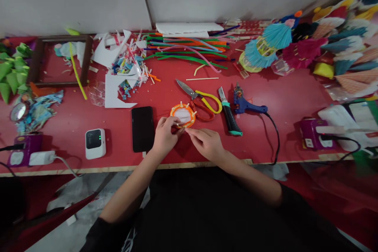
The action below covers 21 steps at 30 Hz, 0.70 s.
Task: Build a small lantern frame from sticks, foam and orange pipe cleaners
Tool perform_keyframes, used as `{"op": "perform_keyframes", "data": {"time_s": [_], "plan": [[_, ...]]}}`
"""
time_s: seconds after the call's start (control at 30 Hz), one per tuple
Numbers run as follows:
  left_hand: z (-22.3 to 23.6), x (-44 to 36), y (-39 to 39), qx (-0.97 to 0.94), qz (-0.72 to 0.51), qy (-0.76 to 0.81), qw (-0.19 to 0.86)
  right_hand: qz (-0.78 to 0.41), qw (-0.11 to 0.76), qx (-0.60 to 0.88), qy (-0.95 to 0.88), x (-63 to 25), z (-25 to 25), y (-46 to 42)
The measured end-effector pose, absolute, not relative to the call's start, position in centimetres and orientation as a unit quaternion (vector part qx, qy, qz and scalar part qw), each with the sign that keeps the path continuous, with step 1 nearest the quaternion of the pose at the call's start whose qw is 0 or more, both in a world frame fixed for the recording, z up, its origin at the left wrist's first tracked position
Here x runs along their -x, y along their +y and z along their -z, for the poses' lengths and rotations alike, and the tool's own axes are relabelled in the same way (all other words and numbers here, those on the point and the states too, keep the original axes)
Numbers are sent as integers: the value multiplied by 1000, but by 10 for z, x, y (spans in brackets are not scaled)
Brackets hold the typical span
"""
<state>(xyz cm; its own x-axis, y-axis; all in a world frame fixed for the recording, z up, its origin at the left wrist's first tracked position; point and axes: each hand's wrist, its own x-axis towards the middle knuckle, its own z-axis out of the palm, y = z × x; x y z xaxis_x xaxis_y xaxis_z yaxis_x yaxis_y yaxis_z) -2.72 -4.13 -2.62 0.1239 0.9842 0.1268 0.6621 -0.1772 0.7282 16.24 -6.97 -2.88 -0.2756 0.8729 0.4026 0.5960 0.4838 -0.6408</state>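
Note:
A small round craft piece [183, 115] lies on the red table [295, 98], with an orange pipe-cleaner rim, a white middle and short pale sticks standing around its edge. My left hand [164, 137] is curled at its near left edge, fingertips pinching the rim. My right hand [206, 141] reaches in from the right, thumb and forefinger pinched together at the near edge of the piece; what they hold is too small to make out. A black phone [142, 128] lies just left of my left hand.
Scissors [201, 100] with yellow and red handles, a utility knife [228, 114] and a blue glue gun [246, 104] with its cord lie just beyond and right. Pipe cleaners [189, 49] and paper scraps [124, 67] sit farther back. Power strips [313, 138] and paper crafts [295, 43] flank the sides.

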Motion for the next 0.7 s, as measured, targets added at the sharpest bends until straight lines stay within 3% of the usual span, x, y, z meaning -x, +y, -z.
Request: {"op": "perform_keyframes", "data": {"time_s": [0.7], "plan": [[25,28,-43,-708,-293,590,255,-207,386,461,-772,-164,25,-81]]}}
